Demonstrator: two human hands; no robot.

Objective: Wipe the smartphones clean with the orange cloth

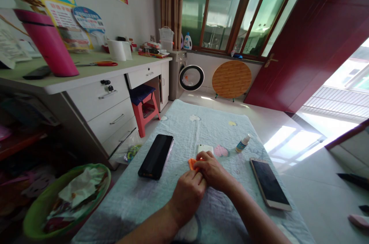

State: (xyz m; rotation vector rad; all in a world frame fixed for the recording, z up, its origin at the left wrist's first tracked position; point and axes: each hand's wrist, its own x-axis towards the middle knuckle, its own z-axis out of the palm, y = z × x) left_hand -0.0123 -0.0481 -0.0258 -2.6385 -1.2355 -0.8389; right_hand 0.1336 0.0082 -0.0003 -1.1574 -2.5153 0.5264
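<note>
My right hand [211, 169] bends over a small orange cloth [192, 164], its fingers pinched together on it. Right against it, my left hand [188, 194] is closed with curled fingers; whatever it grips is hidden between the two hands. A white phone [205, 148] shows its top end just beyond my fingers, the rest covered by them. To the left lies a large black phone [156, 156], screen up. On the right are a small spray bottle [243, 143], standing, and a gold-rimmed phone [270, 183] with a dark screen.
A pale blue patterned cloth [184, 121] covers the surface under my hands. At the left are a green-rimmed waste bin [108, 182], a red stool [141, 115] and a desk [98, 78] holding a pink flask [50, 44]. Beyond stands a washing machine [175, 71], its round door open.
</note>
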